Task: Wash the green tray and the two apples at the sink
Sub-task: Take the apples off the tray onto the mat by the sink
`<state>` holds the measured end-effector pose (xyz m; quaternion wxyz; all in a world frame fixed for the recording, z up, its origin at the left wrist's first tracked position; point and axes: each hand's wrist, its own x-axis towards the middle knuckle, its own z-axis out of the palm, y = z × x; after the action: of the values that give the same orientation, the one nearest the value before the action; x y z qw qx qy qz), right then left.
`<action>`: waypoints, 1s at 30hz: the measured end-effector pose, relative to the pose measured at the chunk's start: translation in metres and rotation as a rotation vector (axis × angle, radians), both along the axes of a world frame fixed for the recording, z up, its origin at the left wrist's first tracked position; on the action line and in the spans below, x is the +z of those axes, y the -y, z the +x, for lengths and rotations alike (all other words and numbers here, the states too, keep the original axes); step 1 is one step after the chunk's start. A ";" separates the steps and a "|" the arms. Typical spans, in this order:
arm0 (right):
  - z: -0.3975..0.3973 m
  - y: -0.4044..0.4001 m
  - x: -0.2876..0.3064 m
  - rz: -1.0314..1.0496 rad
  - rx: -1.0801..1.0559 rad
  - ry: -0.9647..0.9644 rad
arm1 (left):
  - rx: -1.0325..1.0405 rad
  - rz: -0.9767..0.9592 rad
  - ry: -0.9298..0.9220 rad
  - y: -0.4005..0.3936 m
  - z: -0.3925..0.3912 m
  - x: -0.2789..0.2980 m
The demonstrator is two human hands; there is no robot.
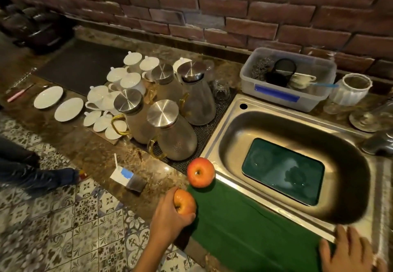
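The green tray (284,170) lies flat on the bottom of the steel sink (229,118), its surface looking wet. One red-orange apple (200,172) rests on the counter at the far left corner of a green cloth (251,229), right by the sink's rim. My left hand (170,216) is closed around the second apple (184,202) at the cloth's left edge. At the near right, my right hand (348,250) lies flat with fingers spread on the cloth and the sink's front rim, holding nothing.
Several lidded glass jugs (170,127) and white cups and saucers (119,93) crowd the counter left of the sink. A plastic tub (287,93) with utensils stands behind the sink, beside a white jar (350,89). A small carton (123,175) lies near the counter's edge. A person's legs (32,171) are at left.
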<state>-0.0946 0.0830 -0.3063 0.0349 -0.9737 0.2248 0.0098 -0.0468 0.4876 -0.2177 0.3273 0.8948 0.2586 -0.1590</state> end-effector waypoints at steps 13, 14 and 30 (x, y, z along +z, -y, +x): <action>-0.012 0.005 0.000 0.014 -0.027 -0.034 | -0.435 0.160 0.426 0.057 0.040 0.024; -0.014 0.006 0.002 -0.001 -0.010 -0.079 | -0.492 0.150 0.438 0.072 0.050 0.020; -0.008 0.004 0.003 0.043 -0.059 -0.195 | -0.961 0.423 0.260 0.168 0.105 -0.077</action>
<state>-0.1024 0.0790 -0.3033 0.0341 -0.9601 0.2555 0.1084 0.0581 0.3193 -0.2946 0.0594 0.9710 -0.1962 -0.1233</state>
